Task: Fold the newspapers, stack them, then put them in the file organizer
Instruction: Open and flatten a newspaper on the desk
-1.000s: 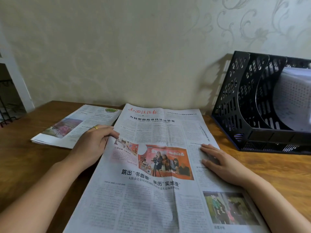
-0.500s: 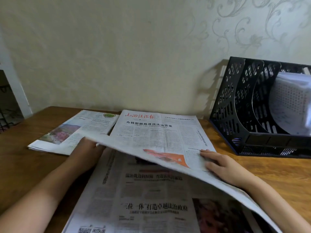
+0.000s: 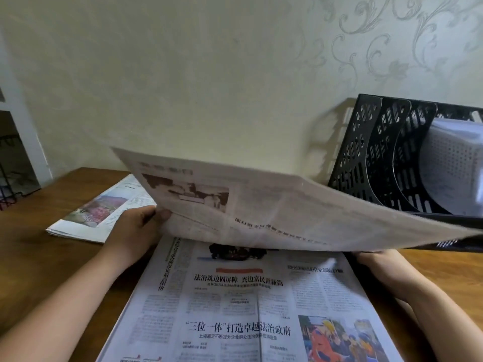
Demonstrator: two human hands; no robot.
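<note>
Both hands are busy with the same paper. Farthest left on the wooden table (image 3: 39, 259) lies a folded newspaper (image 3: 104, 212), flat, with a pink-toned photo on its upper face and its stacked edges showing along the near side. Just beside it, the left hand (image 3: 133, 231) is curled around the left edge of a lifted sheet (image 3: 274, 205), fingers wrapped over the margin and the thumb hidden behind the paper. That sheet is raised off the table, tilted, its far left corner highest and its right side running low toward the right edge of view; its printing is blurred, with 1 dark rectangular photo near the upper left and lines of grey text. Under it, the open newspaper (image 3: 235, 309) lies flat in the middle of the table, showing 2 bold black headlines, a red bar above the upper one, columns of small text, a vertical crease down the middle and a colourful photo at the lower right. The right hand (image 3: 381, 267) sits at the paper's right edge, below the lifted sheet; its fingers are covered by the sheet, so its grip cannot be told. Behind it stands the black perforated file organizer (image 3: 379, 152) against the patterned wall (image 3: 209, 74), with white papers (image 3: 454, 163) leaning in a right compartment.
</note>
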